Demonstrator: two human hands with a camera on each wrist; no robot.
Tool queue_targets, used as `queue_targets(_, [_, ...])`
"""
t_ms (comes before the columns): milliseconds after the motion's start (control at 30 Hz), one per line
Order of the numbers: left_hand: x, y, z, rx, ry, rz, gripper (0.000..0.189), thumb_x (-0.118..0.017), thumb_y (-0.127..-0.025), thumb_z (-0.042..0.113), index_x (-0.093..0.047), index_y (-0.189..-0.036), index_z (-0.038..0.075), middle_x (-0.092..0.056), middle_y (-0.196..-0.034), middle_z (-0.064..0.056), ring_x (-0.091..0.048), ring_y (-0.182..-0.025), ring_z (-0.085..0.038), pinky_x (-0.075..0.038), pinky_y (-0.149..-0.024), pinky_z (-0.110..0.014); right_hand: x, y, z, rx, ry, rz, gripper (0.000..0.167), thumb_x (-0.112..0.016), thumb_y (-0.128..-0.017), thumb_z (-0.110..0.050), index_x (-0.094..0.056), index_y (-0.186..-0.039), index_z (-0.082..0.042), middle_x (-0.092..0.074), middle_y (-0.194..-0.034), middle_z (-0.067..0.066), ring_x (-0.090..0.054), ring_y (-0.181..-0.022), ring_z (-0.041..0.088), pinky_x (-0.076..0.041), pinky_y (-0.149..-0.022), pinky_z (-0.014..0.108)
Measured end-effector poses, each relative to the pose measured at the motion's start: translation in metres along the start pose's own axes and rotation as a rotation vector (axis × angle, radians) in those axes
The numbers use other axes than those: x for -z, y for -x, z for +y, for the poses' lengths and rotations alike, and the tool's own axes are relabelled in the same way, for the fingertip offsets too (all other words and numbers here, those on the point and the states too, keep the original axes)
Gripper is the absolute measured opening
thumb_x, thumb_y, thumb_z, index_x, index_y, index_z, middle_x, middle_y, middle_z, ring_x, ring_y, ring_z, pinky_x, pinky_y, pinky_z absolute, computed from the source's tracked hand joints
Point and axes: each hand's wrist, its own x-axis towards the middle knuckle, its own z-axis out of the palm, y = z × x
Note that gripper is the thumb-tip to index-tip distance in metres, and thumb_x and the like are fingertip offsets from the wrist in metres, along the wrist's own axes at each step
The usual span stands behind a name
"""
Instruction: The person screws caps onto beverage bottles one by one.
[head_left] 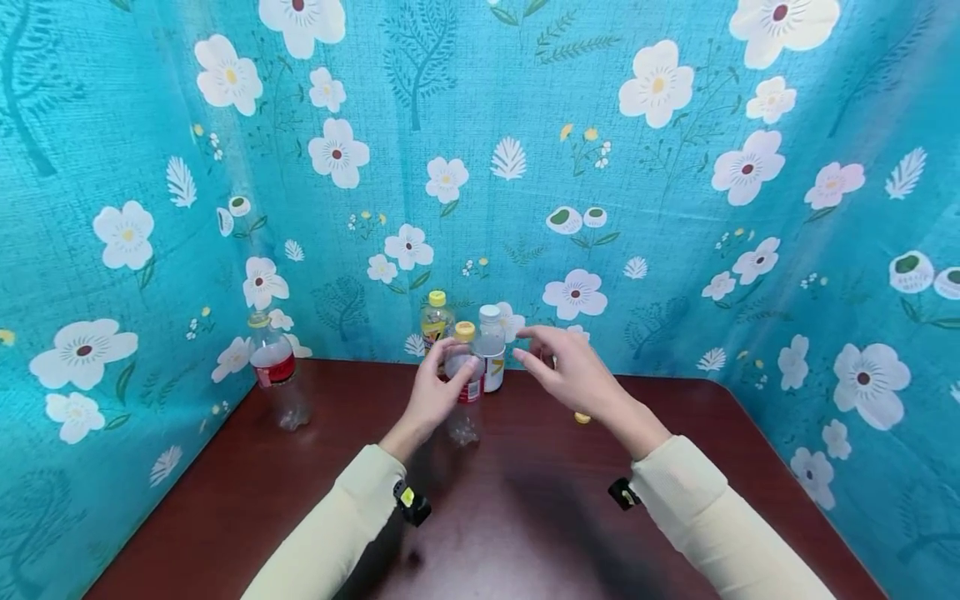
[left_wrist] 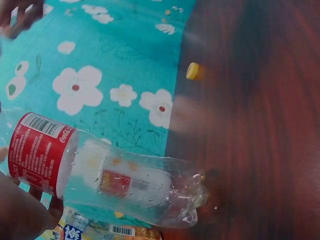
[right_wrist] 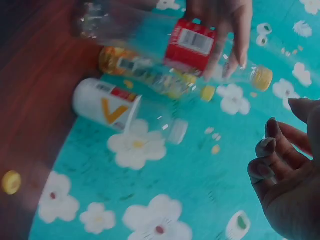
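My left hand (head_left: 431,398) grips a clear plastic Coca-Cola bottle (left_wrist: 140,185) around its upper part. Its red label shows under the fingers, and a yellow cap (right_wrist: 262,78) sits on its neck. The bottle stands upright; whether its base touches the table cannot be told. To the right, my right hand (head_left: 576,368) is raised with its fingers loosely bent and nothing between them. Just behind the held bottle are a white-capped bottle (head_left: 492,354) with a white lower half and a yellow-capped bottle (head_left: 433,321) with a yellow label.
Another red-labelled bottle (head_left: 272,362) stands at the left edge of the dark red-brown table (head_left: 517,533). A loose yellow cap (head_left: 582,417) lies on the table below my right hand. A blue flowered cloth (head_left: 480,192) hangs around the back and sides.
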Motion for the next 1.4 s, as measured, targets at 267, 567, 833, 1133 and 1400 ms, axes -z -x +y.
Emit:
queue_targets(267, [0.004, -0.024, -0.010, 0.079, 0.006, 0.040, 0.045, -0.071, -0.098, 0.024, -0.053, -0.136, 0.010, -0.062, -0.137, -0.015, -0.049, -0.135, -0.030, -0.036, -0.112, -0.054, -0.007, 0.034, 0.042, -0.106, -0.016, -0.021, 0.028, -0.066, -0.102, -0.021, -0.068, -0.128, -0.011, -0.063, -0.076, -0.009, -0.055, -0.063, 0.011, -0.048, -0.066, 0.034])
queue_targets(567, [0.002, -0.046, -0.013, 0.171, -0.052, 0.092, 0.049, -0.072, -0.098, 0.031, -0.051, -0.138, 0.014, -0.058, -0.142, -0.013, -0.045, -0.138, -0.028, -0.036, -0.115, -0.054, -0.008, 0.052, 0.067, -0.190, 0.000, -0.035, 0.020, -0.066, -0.101, -0.021, -0.070, -0.119, -0.014, -0.065, -0.079, -0.010, -0.057, -0.063, 0.010, -0.049, -0.064, 0.032])
queue_targets(833, [-0.003, -0.053, -0.011, 0.205, -0.084, 0.099, 0.054, -0.072, -0.096, 0.036, -0.051, -0.141, 0.015, -0.055, -0.145, -0.010, -0.047, -0.137, -0.029, -0.040, -0.112, -0.052, -0.003, 0.056, 0.073, -0.180, 0.023, -0.052, 0.022, -0.067, -0.100, -0.019, -0.071, -0.121, -0.012, -0.066, -0.081, -0.009, -0.056, -0.067, 0.010, -0.048, -0.064, 0.032])
queue_targets(1133, [0.017, -0.052, -0.017, 0.135, -0.214, 0.087, 0.059, -0.071, -0.097, 0.037, -0.049, -0.146, 0.014, -0.051, -0.146, -0.011, -0.048, -0.136, -0.032, -0.043, -0.109, -0.054, 0.000, 0.049, 0.087, -0.155, 0.049, -0.077, 0.019, -0.067, -0.100, -0.017, -0.072, -0.118, -0.012, -0.059, -0.081, -0.005, -0.051, -0.068, 0.014, -0.044, -0.063, 0.032])
queue_targets(1400, [0.059, -0.030, -0.014, -0.028, -0.385, 0.094, 0.059, -0.074, -0.095, 0.034, -0.052, -0.143, 0.008, -0.053, -0.140, -0.015, -0.055, -0.122, -0.036, -0.048, -0.099, -0.053, -0.002, 0.043, 0.104, -0.187, 0.069, -0.141, 0.018, -0.066, -0.100, -0.014, -0.072, -0.115, -0.006, -0.063, -0.082, -0.005, -0.053, -0.069, 0.013, -0.047, -0.065, 0.032])
